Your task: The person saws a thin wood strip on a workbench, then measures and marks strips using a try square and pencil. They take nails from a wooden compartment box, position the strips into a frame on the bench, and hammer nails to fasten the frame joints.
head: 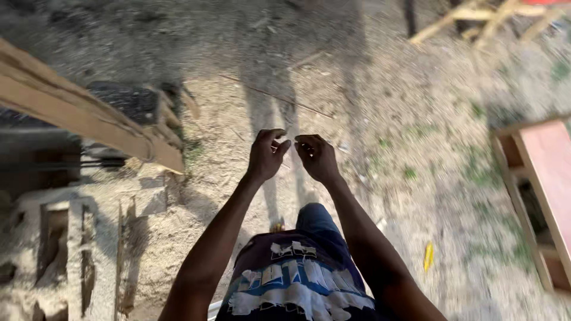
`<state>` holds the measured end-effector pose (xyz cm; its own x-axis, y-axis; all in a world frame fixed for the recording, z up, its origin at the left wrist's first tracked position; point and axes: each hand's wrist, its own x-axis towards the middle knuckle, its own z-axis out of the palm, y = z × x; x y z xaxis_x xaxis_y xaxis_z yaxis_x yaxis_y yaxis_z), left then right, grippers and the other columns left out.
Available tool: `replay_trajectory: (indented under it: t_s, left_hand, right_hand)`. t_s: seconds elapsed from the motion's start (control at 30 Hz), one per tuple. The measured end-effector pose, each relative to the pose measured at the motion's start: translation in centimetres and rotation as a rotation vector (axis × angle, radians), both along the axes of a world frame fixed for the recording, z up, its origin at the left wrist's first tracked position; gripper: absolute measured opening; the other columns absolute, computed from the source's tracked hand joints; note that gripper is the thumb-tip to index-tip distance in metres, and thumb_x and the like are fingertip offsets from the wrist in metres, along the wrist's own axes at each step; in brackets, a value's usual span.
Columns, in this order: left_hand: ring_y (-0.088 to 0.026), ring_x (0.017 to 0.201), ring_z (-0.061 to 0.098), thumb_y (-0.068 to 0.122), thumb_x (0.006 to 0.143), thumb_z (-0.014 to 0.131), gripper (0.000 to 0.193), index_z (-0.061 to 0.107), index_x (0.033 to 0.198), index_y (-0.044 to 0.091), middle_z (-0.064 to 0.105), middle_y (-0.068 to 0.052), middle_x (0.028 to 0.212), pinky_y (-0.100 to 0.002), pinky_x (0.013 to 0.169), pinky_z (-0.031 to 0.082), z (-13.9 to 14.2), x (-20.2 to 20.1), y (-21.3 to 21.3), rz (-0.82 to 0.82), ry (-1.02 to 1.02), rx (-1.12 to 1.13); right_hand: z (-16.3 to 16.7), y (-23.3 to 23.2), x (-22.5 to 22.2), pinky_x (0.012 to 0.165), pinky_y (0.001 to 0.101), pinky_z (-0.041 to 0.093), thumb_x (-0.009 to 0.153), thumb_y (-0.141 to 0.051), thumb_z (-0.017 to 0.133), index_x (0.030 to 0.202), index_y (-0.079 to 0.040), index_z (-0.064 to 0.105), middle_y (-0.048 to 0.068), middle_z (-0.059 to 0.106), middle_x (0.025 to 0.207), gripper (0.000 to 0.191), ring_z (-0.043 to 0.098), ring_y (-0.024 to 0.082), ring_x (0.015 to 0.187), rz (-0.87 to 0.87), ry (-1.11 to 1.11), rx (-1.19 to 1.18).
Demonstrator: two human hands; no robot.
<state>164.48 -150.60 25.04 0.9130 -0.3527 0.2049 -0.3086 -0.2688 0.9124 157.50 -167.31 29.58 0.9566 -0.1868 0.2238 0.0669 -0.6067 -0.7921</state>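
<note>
Outdoors, 2 bare hands are raised side by side above sandy, sawdust-strewn ground, seen from above. The left hand [267, 153] and the right hand [316, 156] nearly meet at the fingertips, both with fingers curled inward as if pinching something very small; the picture is too blurred to tell what, if anything, is between them. Below the hands hang the person's dark shirt with a blue and white print and 1 leg in blue jeans.

Left of the hands, 1 bundle of long pale wooden planks [83, 113] slants down towards them, its rough-cut end stopping well short of the left hand. Beneath the planks sits a dark machine-like shape [128, 101], too blurred to identify. Far right of the hands stands 1 open wooden frame with a reddish flat panel [550, 172]; its inside is in shadow and any contents cannot be made out. Lower right of the hands, 1 small yellow object [428, 257] lies on the sand. Beyond the hands, at the top right, several pale sticks [476, 18] lie crossed.
</note>
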Motion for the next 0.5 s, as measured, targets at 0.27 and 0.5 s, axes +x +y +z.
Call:
replay_trajectory:
  t_s: [0.27, 0.5]
  left_hand:
    - [-0.022, 0.087, 0.074, 0.027, 0.097, 0.075, 0.032, 0.069, 0.123, 0.009, 0.065, -0.014, 0.114, -0.034, 0.077, 0.059, -4.2, 21.4, -0.2, 0.370, 0.085, 0.100]
    - [-0.025, 0.087, 0.073, 0.024, 0.093, 0.076, 0.032, 0.069, 0.120, 0.008, 0.066, -0.015, 0.112, -0.035, 0.075, 0.061, -2.3, 37.3, 0.4, 0.684, 0.023, 0.020]
  right_hand:
    - [-3.1, -3.1, 28.3, 0.066, 0.0346, 0.059, 0.098, -0.019, 0.072, 0.113, -0.009, 0.075, 0.013, 0.073, 0.100, 0.018, 0.072, 0.024, 0.074, 0.366, -0.020, -0.184]
    - [0.8, -0.8, 51.5, 0.068, 0.0305, 0.061, 0.100, -0.014, 0.071, 0.115, -0.008, 0.072, 0.012, 0.072, 0.104, 0.017, 0.074, 0.019, 0.081, 0.727, -0.165, -0.089]
